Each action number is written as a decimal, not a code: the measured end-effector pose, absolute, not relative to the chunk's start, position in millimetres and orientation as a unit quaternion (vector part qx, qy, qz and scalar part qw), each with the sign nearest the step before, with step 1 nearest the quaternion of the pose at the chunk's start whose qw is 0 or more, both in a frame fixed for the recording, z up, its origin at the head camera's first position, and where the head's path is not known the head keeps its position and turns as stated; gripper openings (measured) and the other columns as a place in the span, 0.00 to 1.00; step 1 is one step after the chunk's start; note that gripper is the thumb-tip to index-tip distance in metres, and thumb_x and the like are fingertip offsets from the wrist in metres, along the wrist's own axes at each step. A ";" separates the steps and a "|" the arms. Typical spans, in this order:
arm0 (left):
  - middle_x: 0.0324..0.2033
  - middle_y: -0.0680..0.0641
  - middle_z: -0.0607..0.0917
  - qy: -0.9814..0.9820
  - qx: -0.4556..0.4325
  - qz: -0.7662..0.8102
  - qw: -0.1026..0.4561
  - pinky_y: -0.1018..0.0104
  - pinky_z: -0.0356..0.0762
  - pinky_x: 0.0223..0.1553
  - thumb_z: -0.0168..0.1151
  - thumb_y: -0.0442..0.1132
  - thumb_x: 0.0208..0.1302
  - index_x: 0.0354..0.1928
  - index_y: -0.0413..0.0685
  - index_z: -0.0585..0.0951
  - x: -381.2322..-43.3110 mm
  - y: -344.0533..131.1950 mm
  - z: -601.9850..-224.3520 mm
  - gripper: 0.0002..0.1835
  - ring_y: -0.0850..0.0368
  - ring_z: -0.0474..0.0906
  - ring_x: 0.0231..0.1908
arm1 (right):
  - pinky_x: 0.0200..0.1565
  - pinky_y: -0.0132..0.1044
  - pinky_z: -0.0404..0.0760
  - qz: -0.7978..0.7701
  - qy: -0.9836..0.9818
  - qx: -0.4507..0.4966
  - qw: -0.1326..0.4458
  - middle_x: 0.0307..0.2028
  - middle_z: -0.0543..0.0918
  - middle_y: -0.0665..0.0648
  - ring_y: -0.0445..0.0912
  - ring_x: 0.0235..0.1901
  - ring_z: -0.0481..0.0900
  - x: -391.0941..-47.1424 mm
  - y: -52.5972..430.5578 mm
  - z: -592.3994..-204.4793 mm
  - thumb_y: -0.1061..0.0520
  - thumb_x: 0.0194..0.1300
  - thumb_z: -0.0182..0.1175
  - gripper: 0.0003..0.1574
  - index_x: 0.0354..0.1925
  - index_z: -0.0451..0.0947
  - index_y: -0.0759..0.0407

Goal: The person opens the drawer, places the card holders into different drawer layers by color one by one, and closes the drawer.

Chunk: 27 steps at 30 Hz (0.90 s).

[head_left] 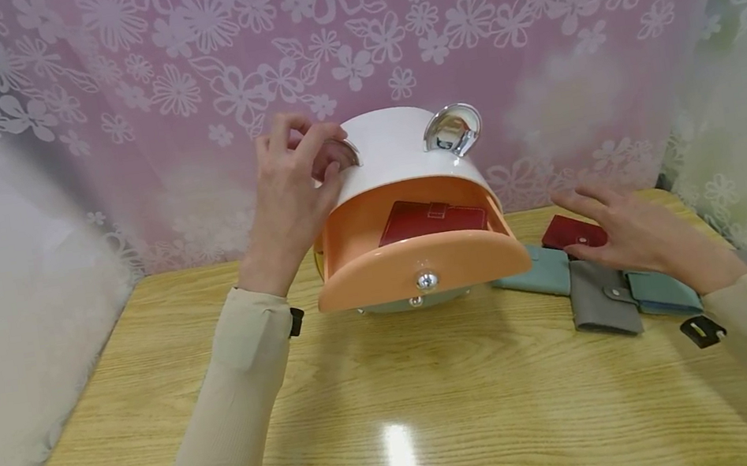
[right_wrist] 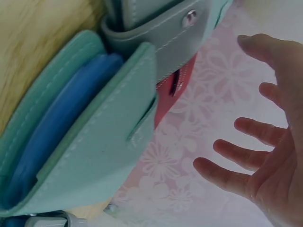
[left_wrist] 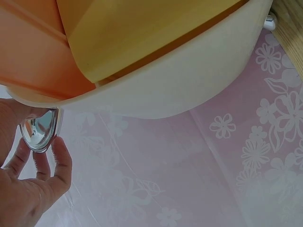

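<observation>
A white drawer box [head_left: 388, 135] with chrome ears stands at the back of the table, its orange top drawer [head_left: 379, 272] pulled out. Inside that drawer lies a red wallet [head_left: 432, 218]. My left hand [head_left: 299, 188] grips the box's left chrome ear [left_wrist: 41, 130] between thumb and fingers. Over the wallets on the right hovers my right hand [head_left: 639, 231], fingers spread and holding nothing. Beneath and around it are a small red wallet [head_left: 573, 233], a grey wallet [head_left: 601, 296] with a snap strap, a light teal wallet [head_left: 540, 272] and a green wallet [right_wrist: 104, 137].
The wood-grain table [head_left: 371, 416] carries everything. A pink floral curtain [head_left: 346, 38] hangs close behind the box. The right chrome ear [head_left: 452, 130] sticks up from the box. A yellow drawer [left_wrist: 142, 33] shows below the orange one in the left wrist view.
</observation>
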<state>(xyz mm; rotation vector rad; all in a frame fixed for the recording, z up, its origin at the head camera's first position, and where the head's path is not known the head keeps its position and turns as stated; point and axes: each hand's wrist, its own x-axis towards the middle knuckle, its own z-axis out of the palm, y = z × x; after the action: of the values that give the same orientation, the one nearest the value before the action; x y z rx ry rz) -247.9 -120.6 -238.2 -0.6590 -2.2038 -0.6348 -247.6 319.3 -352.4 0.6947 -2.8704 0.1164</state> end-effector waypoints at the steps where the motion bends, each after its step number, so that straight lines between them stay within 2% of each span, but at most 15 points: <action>1: 0.49 0.40 0.74 -0.858 -0.257 -0.247 0.369 0.53 0.61 0.56 0.65 0.32 0.66 0.52 0.49 0.83 -248.1 -120.6 -238.3 0.13 0.42 0.76 0.47 | 0.54 0.73 0.74 0.036 -0.969 0.229 0.081 0.71 0.66 0.74 0.77 0.63 0.70 -248.8 320.0 -353.0 0.44 0.61 0.72 0.50 0.75 0.65 0.56; 7: 0.49 0.40 0.74 -0.857 -0.259 -0.246 0.371 0.53 0.61 0.56 0.65 0.32 0.66 0.52 0.49 0.83 -248.7 -120.6 -238.5 0.13 0.42 0.76 0.47 | 0.49 0.74 0.75 0.011 -0.976 0.213 0.032 0.70 0.64 0.76 0.81 0.60 0.70 -255.1 324.7 -356.9 0.40 0.63 0.70 0.53 0.77 0.60 0.54; 18: 0.49 0.40 0.74 -0.856 -0.261 -0.246 0.373 0.53 0.61 0.56 0.65 0.31 0.66 0.52 0.49 0.83 -248.9 -120.1 -238.2 0.13 0.43 0.76 0.46 | 0.45 0.69 0.80 0.010 -0.975 0.220 0.006 0.67 0.67 0.78 0.76 0.53 0.78 -264.2 329.8 -364.9 0.45 0.64 0.70 0.48 0.75 0.63 0.59; 27: 0.49 0.39 0.74 -0.854 -0.262 -0.250 0.375 0.52 0.61 0.56 0.65 0.31 0.66 0.52 0.48 0.83 -249.3 -120.1 -239.1 0.13 0.42 0.77 0.45 | 0.48 0.68 0.80 -0.001 -0.974 0.226 -0.010 0.61 0.73 0.80 0.74 0.53 0.79 -270.7 328.6 -369.0 0.49 0.62 0.71 0.47 0.73 0.66 0.64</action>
<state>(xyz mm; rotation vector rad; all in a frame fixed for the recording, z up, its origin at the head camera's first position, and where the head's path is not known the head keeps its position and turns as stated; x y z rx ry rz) -249.3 -120.1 -239.1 -0.6695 -2.1859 -0.6388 -270.7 328.6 -369.0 0.7145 -3.0806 -0.0032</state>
